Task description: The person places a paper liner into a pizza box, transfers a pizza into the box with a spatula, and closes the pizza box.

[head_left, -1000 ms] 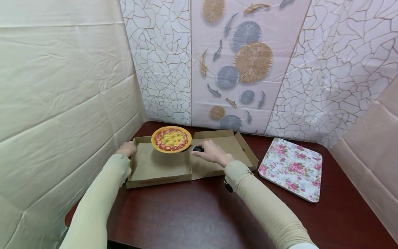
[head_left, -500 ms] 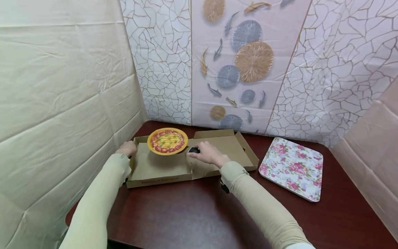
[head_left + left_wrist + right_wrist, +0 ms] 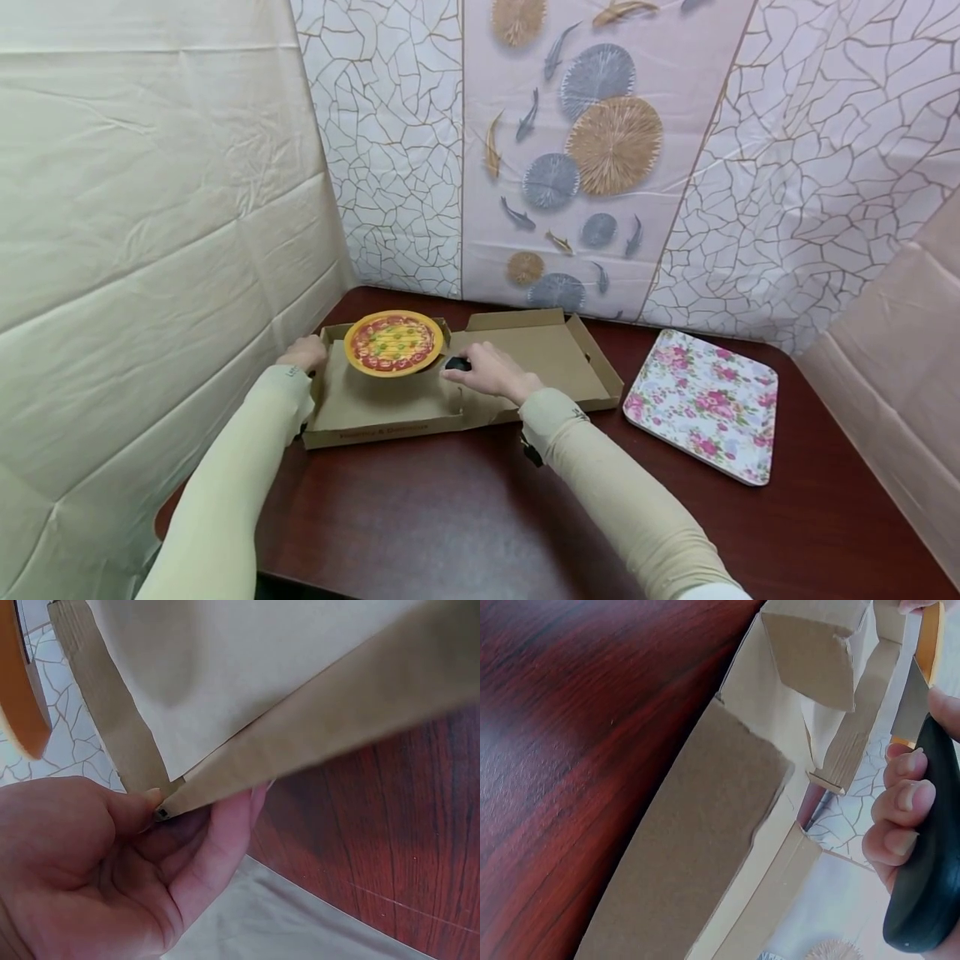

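A round pizza (image 3: 393, 343) with a yellow-orange rim hovers over the left half of an open cardboard pizza box (image 3: 367, 406). My right hand (image 3: 491, 372) grips the black handle of a spatula (image 3: 930, 847), fingers wrapped around it. Its grey metal blade (image 3: 910, 705) reaches under the pizza's orange edge in the right wrist view. My left hand (image 3: 303, 354) pinches the box's left side wall between thumb and fingers, as the left wrist view shows at a corner of the cardboard (image 3: 247, 754). Pale paper (image 3: 202, 667) lines the box's inside.
The box's lid (image 3: 558, 354) lies folded out to the right, its flaps raised. Farther right, a white tray with pink flowers (image 3: 708, 404) rests on the dark red table (image 3: 420, 508). Fabric-covered walls (image 3: 187, 250) stand around the back and sides.
My right hand has moved left and slightly nearer, bringing the spatula and pizza further over the box's left half. The left hand keeps its place at the box wall.
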{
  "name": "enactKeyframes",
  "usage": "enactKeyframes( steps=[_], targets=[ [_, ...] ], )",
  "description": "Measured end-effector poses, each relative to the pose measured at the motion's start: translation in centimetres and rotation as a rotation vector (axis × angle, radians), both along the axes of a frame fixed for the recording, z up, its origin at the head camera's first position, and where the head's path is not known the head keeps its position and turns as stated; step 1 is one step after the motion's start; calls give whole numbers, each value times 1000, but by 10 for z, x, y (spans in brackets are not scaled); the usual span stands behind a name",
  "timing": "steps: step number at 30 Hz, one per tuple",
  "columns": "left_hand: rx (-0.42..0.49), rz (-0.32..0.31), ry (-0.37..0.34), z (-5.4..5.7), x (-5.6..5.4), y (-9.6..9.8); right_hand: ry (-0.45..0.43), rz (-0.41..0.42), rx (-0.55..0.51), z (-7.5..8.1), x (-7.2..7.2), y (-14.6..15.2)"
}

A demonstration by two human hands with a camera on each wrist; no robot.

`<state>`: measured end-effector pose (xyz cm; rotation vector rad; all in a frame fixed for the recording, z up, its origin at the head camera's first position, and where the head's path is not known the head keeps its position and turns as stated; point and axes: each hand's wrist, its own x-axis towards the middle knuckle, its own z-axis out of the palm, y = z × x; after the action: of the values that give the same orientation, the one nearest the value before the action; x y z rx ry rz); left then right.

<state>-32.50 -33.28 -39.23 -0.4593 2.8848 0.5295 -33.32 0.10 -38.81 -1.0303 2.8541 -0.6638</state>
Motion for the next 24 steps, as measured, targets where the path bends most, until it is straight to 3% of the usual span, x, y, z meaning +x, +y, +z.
enactKeyframes(
  steps=[24],
  targets=[
    [4,-2,-37,1,1,-2,-7,10,17,-10,2,-11]
  ],
)
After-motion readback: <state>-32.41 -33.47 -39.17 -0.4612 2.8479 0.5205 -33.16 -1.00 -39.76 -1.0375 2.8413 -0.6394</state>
